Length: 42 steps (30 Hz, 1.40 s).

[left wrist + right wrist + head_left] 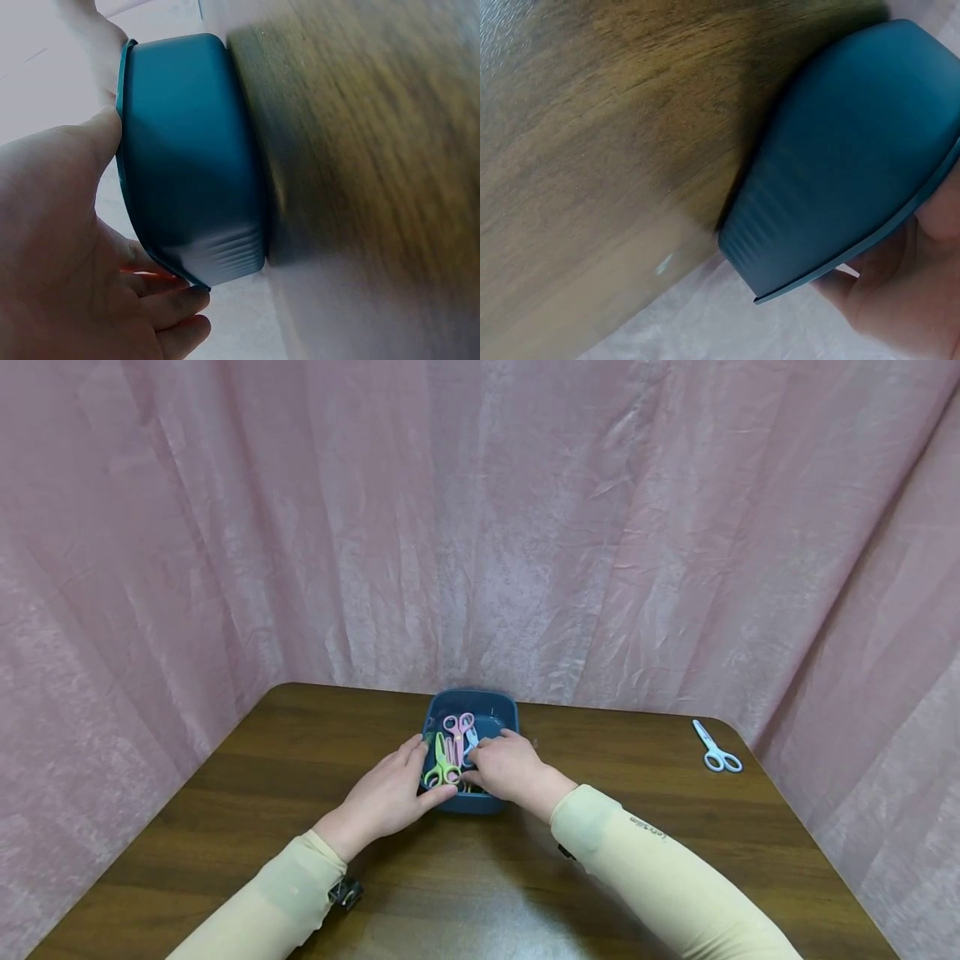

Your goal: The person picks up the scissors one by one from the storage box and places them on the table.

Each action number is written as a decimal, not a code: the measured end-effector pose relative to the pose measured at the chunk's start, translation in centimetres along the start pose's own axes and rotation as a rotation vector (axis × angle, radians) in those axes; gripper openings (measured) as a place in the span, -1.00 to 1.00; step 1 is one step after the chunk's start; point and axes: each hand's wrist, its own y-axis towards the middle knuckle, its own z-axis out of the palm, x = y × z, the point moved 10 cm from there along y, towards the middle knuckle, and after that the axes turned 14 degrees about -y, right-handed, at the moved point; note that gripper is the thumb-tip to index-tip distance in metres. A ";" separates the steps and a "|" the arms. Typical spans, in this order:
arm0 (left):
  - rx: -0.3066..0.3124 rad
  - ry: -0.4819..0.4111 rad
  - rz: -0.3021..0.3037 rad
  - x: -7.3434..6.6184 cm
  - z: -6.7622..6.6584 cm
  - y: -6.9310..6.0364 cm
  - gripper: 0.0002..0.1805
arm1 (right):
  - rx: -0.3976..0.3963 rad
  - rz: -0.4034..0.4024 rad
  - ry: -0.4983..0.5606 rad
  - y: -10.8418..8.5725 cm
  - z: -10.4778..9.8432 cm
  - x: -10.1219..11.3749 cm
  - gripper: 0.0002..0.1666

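A dark blue plastic bin [471, 803] stands near the back of the table, with several children's scissors inside. On top lie green scissors [442, 768], pink scissors [459, 727] and light blue scissors [471, 735]. My left hand [386, 793] touches the bin's left side, thumb at the front rim and fingers spread along the left rim. Over the right rim reaches my right hand [513, 767], its fingers down among the scissors. In the right wrist view the bin wall [840, 150] hides those fingertips, so whether they pinch anything is not visible.
Another pair of light blue scissors [716, 750] lies alone near the table's back right corner. The brown wooden table [622, 752] has rounded back corners. Pink curtains [480, 527] hang behind it and along both sides.
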 end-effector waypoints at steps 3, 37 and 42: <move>0.000 0.000 0.002 0.0 0.0 0.0 0.16 | -0.020 0.021 -0.011 0.0 -0.1 -0.2 -0.55; 0.001 0.006 0.003 -0.2 0.0 -0.1 0.15 | 0.049 0.111 -0.091 2.1 2.0 -0.6 -0.58; -0.002 0.003 0.006 -0.1 0.0 -0.1 0.14 | 0.045 0.124 -0.121 2.5 2.0 -0.5 -0.59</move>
